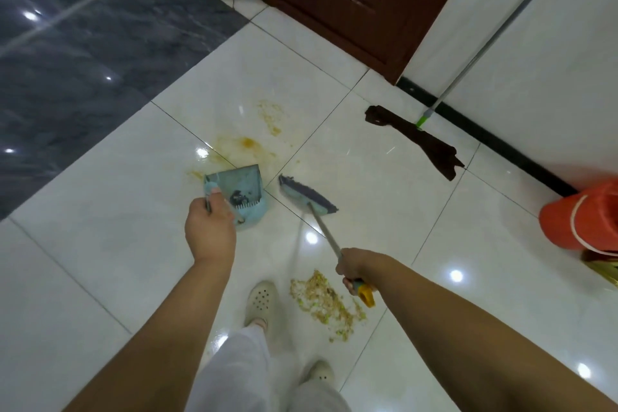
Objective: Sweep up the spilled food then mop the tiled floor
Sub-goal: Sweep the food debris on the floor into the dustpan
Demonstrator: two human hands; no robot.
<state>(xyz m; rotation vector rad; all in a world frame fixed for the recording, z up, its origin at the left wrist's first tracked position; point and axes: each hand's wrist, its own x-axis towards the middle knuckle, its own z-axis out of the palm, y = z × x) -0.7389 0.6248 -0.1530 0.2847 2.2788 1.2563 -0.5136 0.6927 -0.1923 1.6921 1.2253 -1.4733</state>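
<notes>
Crumbs (322,306) lie just under my right hand (356,269), which grips the broom (307,196); my left hand (209,227) holds the dustpan (239,194) well ahead, beside the stain (249,144).

Both arms extended forward-down; left grip (210,231) closed round handle, right grip (357,273) seemingly likewise.

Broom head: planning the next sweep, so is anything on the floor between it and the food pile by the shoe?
Nothing visible: only bare tile lies between the broom head and the food pile; the white shoe stands left of that path.
</notes>
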